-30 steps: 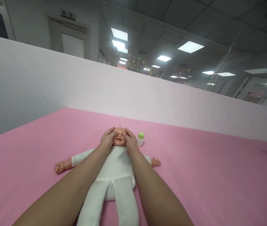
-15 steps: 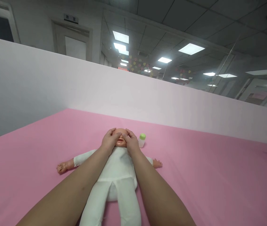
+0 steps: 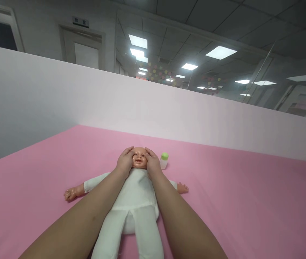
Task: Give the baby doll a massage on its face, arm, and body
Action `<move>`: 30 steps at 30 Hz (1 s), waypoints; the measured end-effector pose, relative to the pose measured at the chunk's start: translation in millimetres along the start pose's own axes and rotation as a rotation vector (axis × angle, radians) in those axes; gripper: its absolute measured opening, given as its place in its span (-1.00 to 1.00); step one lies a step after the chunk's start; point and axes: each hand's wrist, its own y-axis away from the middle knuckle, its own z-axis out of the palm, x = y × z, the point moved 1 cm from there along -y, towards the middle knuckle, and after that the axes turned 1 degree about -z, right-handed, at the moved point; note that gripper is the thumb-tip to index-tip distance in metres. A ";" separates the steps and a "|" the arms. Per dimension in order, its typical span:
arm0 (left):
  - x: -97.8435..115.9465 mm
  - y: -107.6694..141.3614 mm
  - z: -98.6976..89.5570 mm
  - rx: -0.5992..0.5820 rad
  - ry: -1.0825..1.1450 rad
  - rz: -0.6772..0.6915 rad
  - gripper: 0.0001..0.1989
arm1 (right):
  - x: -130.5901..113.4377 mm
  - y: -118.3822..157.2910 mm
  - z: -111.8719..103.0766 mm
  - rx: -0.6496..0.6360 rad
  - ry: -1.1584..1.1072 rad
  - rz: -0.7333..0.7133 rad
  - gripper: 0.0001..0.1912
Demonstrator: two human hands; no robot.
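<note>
Left hand (image 3: 125, 162) and right hand (image 3: 153, 163), earlier covering the eyes, now cup the cheeks of the white-suited plastic baby doll (image 3: 136, 187), its face uncovered; green-capped bottle (image 3: 164, 160) just right.

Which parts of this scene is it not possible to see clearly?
Head view:
- Sides of the plastic baby doll head: covered by the left hand and right hand.
- Doll's legs: cut off by the bottom edge.
- Small clear bottle with green cap: contents too small to tell.
- Door sign: unreadable.
</note>
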 end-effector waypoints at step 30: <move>4.1 0.8 1.6 0.002 -0.061 0.050 -0.55 | 2.1 0.9 7.5 0.058 0.064 -0.013 -0.58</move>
